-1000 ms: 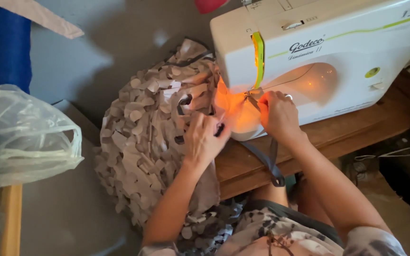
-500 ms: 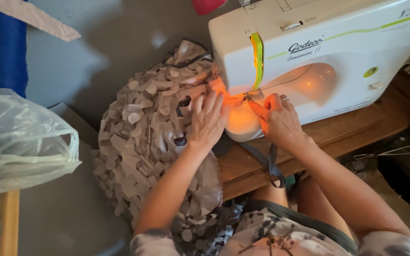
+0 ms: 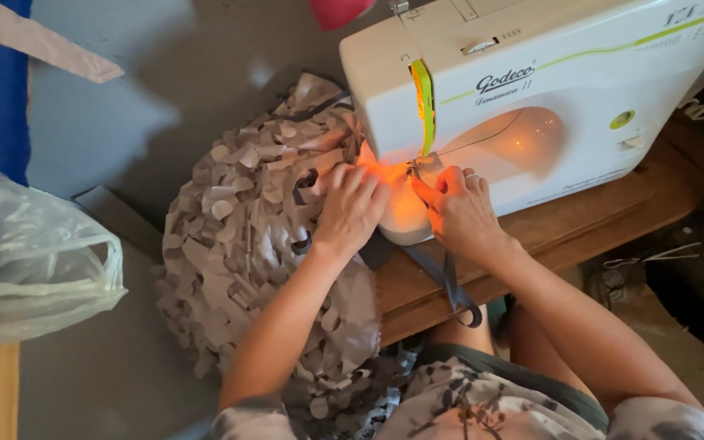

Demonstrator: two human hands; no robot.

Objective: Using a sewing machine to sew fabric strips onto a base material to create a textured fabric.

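The left hand (image 3: 350,208) lies flat, palm down, on the grey-beige leaf-cut fabric (image 3: 246,244), its fingers (image 3: 358,175) spread a little and pressing the cloth toward the needle area of the white sewing machine (image 3: 547,90). The right hand (image 3: 459,208) rests just beside it on the machine's bed, fingers curled close together with the tips pinching at the cloth and a dark grey strap (image 3: 450,281) right under the presser foot. The fabric bunches in a big heap to the left of both hands, spilling off the wooden counter (image 3: 605,216) down toward the person's lap. The strap runs from under the right hand and loops over the counter's front edge.

The machine's orange lamp glare washes out the spot between the fingertips, so the needle and the exact grip there are hard to make out. The left palm hides the cloth beneath it. A clear plastic bag (image 3: 30,261) sits well apart at the left.
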